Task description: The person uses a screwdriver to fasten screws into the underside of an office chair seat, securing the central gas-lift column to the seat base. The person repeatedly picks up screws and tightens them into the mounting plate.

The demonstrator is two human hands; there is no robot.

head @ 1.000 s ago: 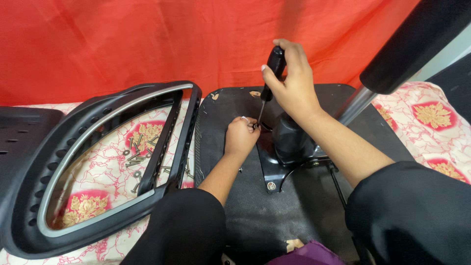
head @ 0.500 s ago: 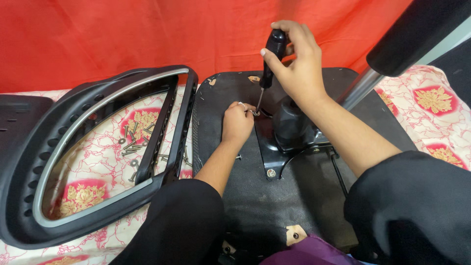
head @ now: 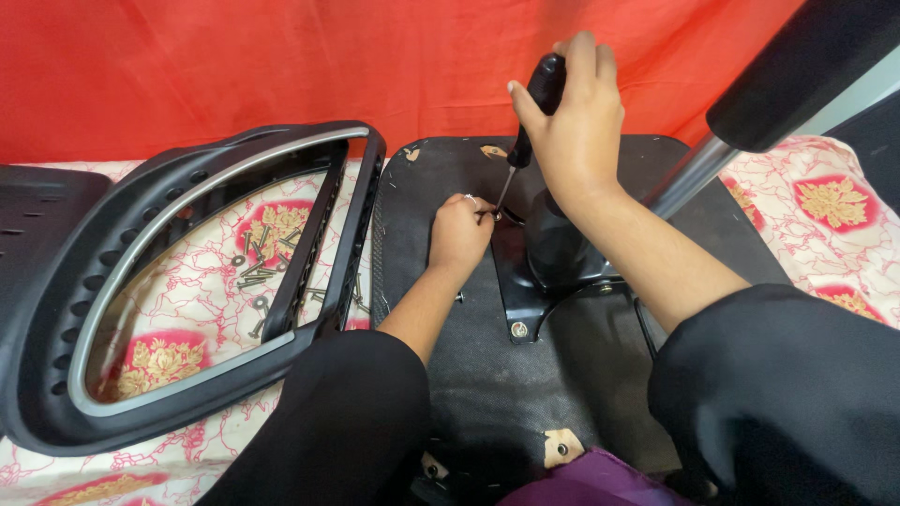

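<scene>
- Driving a screw into the plate (head: 517, 281) on the seat (head: 469, 394) is judged the step in hand.
- Screwdriver (head: 534, 103), near upright, is gripped by the right hand (head: 572, 122) at 12 o'clock.
- Its tip is steadied by the left hand (head: 459, 234), fingers pinched shut.
- Spare screws (head: 258, 272) are seen at 9 o'clock, inside the frame (head: 56, 281).
- Next move: downward pressure and steady turning are called for.

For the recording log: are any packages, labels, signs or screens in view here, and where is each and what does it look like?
None in view: no package, label, sign or screen. The scene holds only a chair seat underside, a black backrest frame, loose screws on patterned cloth, a red backdrop, and the right hand on a screwdriver beside the left hand.
</scene>
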